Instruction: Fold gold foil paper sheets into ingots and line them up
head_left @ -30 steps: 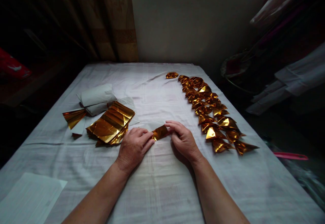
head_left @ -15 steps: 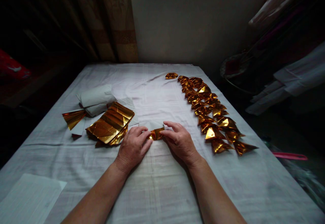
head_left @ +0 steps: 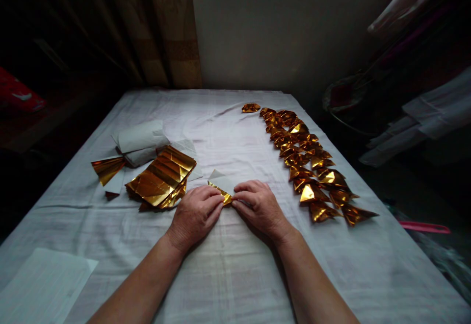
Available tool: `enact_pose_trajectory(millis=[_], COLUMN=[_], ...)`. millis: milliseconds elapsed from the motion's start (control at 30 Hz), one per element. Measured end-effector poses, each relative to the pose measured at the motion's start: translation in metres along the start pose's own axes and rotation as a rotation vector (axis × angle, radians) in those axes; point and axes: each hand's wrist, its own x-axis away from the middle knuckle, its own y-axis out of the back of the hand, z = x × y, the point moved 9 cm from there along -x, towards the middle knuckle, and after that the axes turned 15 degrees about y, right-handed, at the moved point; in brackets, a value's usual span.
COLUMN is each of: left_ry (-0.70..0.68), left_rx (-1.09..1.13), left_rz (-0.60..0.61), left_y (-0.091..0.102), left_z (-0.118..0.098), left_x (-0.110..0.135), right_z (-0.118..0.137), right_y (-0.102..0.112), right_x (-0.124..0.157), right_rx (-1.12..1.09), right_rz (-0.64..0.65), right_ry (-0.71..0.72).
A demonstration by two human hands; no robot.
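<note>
Both my hands rest on the white-clothed table [head_left: 235, 275], pinching one small piece of gold foil paper [head_left: 222, 187] between them. My left hand [head_left: 195, 213] holds its left end with fingers closed. My right hand [head_left: 257, 206] grips its right end, fingertips almost touching the left hand's. The paper's white back faces up and a gold edge shows at the fold. A stack of flat gold foil sheets [head_left: 162, 177] lies just left of my left hand. A long row of several folded gold pieces [head_left: 305, 167] runs along the table's right side.
Folded white paper [head_left: 140, 142] and a single gold sheet [head_left: 106, 168] lie at the far left. A white sheet [head_left: 44, 285] sits at the near left corner. Curtains [head_left: 162, 30] hang behind the table; clothes [head_left: 423, 113] hang at the right, past the table's edge.
My hands have drawn together, folding the gold piece smaller; its white back now stands up between the fingertips where a gold strip lay stretched before.
</note>
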Motion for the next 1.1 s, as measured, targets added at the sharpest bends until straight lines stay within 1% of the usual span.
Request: enact_pose_trajectory(millis=[200,567,800,967,1100], left_ry=[0.004,0.045,0.067,0.046,0.002], left_rx=[0.019,0.013,-0.023,-0.063,-0.073], left_rz=[0.003,0.013,0.036,0.012,-0.023], left_y=[0.0019,-0.0037,-0.0074,-0.0073,-0.0045], left_z=[-0.0004,0.0058,0.0071,0.0050,0.0005], left_x=[-0.0012,-0.0008,0.0001,0.0010,0.0016], right_z=[-0.0073,-0.0054,-0.0063,-0.0072,-0.0082], right_y=[0.0020,-0.0026,-0.0034,-0.0047,-0.0059], right_x=[0.0032,-0.0006,-0.0001,0.0002,0.0009], right_rx=[-0.059,-0.001,0.004,0.002,0.009], right_rz=[-0.038,-0.058,-0.069,-0.067,-0.055], right_ry=[-0.063,-0.176,-0.212,-0.238,-0.267])
